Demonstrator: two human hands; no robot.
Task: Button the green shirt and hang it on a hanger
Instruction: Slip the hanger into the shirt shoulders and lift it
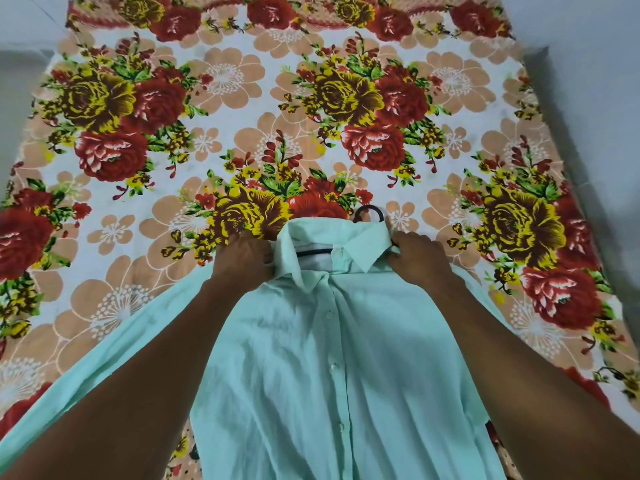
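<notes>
Both hands (242, 258) (415, 254) gripping green shirt (329, 358) shoulders, hanger (370, 213) inside

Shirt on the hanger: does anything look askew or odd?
Slightly. The shirt is buttoned, but its collar sits crooked around the hanger, whose hook pokes out off-centre, toward the right hand. The left hand bunches the other shoulder.

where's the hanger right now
In the head view the black hanger sits inside the green shirt, its hook poking out above the collar, between both hands, on the floral bedsheet.

Mint-green shirt (311, 358), black hanger (369, 211), red-yellow floral bedsheet (242, 98)
</notes>
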